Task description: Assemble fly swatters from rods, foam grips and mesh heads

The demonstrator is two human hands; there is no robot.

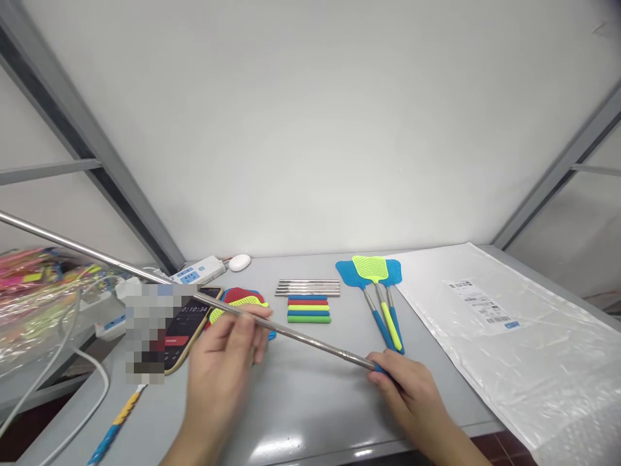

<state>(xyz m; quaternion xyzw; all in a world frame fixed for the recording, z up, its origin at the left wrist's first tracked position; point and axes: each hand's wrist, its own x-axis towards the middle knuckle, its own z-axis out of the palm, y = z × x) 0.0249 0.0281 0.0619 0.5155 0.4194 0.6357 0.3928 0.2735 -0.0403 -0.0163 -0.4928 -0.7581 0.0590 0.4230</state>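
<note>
A long steel telescopic rod (310,340), drawn out, slants from my right hand up past the left edge of the head view, so its far end is out of sight. My right hand (412,391) is closed round its blue grip (379,369). Further along the shaft, my left hand (223,359) pinches it between thumb and fingers. Behind the left hand lie red, yellow-green and blue fly swatter heads (245,295), partly covered. Several short steel rods (308,288) lie in a row above several coloured grip sleeves (308,310). Three assembled fly swatters (376,272) fan out on the right.
A white plastic mailing bag (466,349) covers the table's right side. A phone (187,330) with a timer, a power strip (198,270) and a white rounded object (239,263) are at left. Bagged colourful goods (43,304) and a white cable (99,369) lie beyond.
</note>
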